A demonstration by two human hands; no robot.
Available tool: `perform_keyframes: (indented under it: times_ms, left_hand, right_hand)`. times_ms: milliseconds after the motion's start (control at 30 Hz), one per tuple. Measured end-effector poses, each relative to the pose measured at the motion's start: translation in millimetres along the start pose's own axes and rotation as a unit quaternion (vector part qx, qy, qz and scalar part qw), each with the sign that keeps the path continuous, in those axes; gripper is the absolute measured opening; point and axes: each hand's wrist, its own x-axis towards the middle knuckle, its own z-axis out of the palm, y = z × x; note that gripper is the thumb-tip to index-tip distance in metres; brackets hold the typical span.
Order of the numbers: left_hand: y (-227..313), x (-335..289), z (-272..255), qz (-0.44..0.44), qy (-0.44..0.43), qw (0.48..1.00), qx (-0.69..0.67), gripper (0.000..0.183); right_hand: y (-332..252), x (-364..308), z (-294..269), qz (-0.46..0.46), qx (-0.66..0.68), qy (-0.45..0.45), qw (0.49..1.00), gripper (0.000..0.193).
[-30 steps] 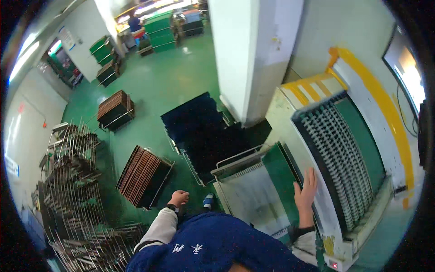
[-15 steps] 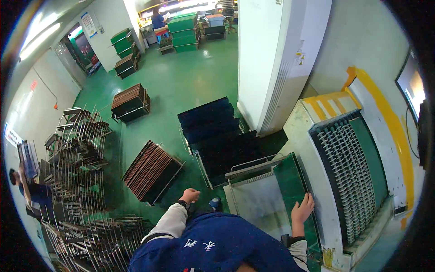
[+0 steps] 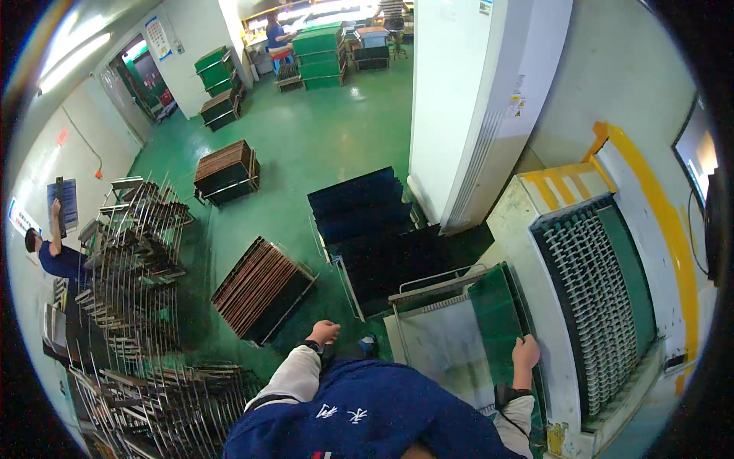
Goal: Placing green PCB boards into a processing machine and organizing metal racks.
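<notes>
My right hand [image 3: 525,353] is curled over the right edge of a green panel [image 3: 493,314]. The panel stands tilted at the right side of a metal rack [image 3: 434,294], by the conveyor machine. A pale grey sheet surface [image 3: 442,341] shows in the rack to the panel's left. My left hand [image 3: 325,332] hangs in a loose fist in front of my body. Nothing shows in it. It is nearest to a rack of brown-edged dark panels [image 3: 264,291], without touching it.
To the right stands a machine with a bed of rollers [image 3: 587,306]. Racks of black panels [image 3: 359,210] stand ahead, beside a white cabinet [image 3: 451,99]. Tangled metal racks [image 3: 141,275] fill the left, where another person [image 3: 57,256] holds up a dark panel.
My right hand went from lying open on the green panel to curling over its edge. The person at left has raised a panel. My view has shifted slightly.
</notes>
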Motion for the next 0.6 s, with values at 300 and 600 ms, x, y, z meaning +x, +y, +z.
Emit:
perform_keyframes:
  times_ms: [300,600]
  left_hand:
    - [5.0,-3.1,2.5,0.014,0.019,1.000,0.020,0.020]
    - [15.0,6.6,6.3,0.016,0.002,1.000,0.013,0.021]
  right_hand:
    - [-10.5,-3.1,-6.0,0.038,-0.061,-0.088,0.994,0.031]
    - [-27.0,-27.0,-151.7,-0.013,-0.002,0.046,0.999,0.029]
